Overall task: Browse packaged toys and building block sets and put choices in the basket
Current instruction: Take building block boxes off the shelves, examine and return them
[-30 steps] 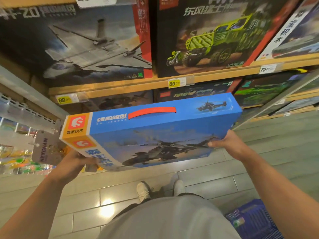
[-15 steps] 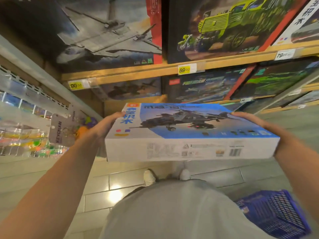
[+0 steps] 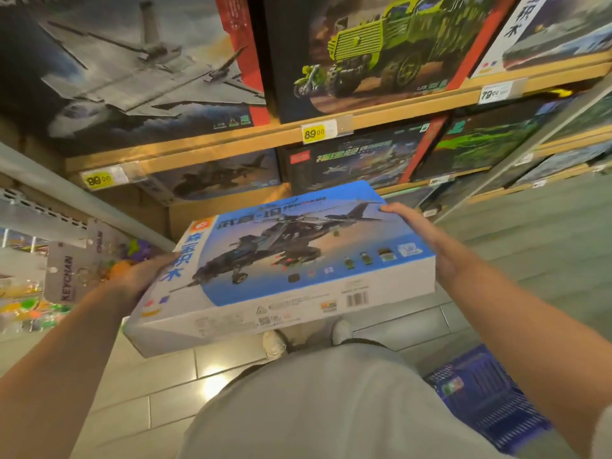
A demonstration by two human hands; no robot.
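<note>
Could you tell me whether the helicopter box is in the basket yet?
Not yet: both hands hold the helicopter box in the air, while the basket sits on the floor.

Glossy cardboard box [image 3: 298, 260], wooden shelf [image 3: 381, 119]

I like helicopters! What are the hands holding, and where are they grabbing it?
The helicopter box, held flat by its two short ends: left hand at one, right hand at the other.
</note>
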